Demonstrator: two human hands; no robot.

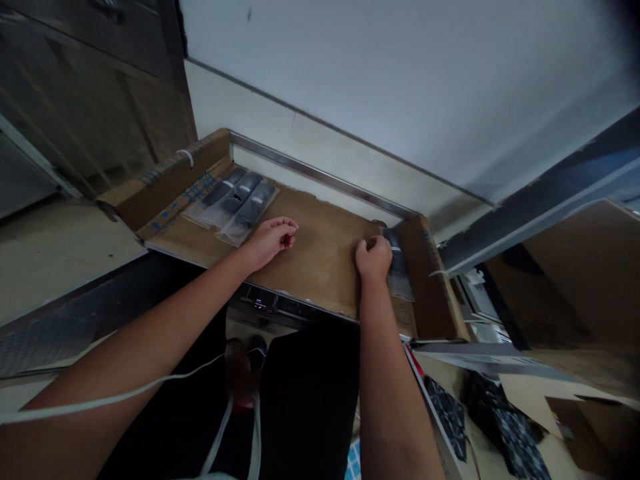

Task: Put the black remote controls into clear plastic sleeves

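Observation:
Over the middle of a cardboard-lined shelf (320, 250), my left hand (271, 242) is closed with its fingertips pressed together; whatever they might hold is too small to make out. Just right of it lie bare brown cardboard and then my right hand (374, 257), fingers curled, beside a dark item in a clear bag (397, 267) at the shelf's right end. Several dark items in clear plastic bags (233, 203), with white bands, lie side by side to the left of my left hand.
Raised cardboard flaps, left (180, 173) and right (435, 280), bound the shelf, with a white wall (320, 143) behind. A white cord (150, 385) crosses my left forearm. Dark patterned bags (515, 433) and an open box (590, 427) lie at the lower right.

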